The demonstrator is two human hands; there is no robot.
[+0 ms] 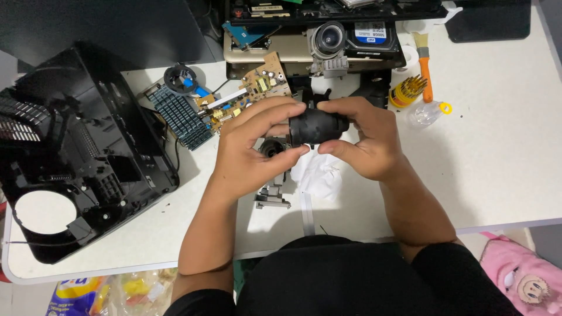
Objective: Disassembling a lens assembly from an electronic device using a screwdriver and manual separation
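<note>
Gripped by both hands: black lens barrel.

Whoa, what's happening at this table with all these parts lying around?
A person holds a black cylindrical lens barrel above a white table, gripping it with the left hand and the right hand. A crumpled white tissue lies under the hands. To the left sits an opened black plastic housing; beyond the hands are a circuit board, a screwdriver bit set and an orange-handled brush.

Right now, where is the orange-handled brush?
In the head view, the orange-handled brush lies on the white table at the upper right, beside the round screwdriver bit holder and above the small clear bottle.
</note>
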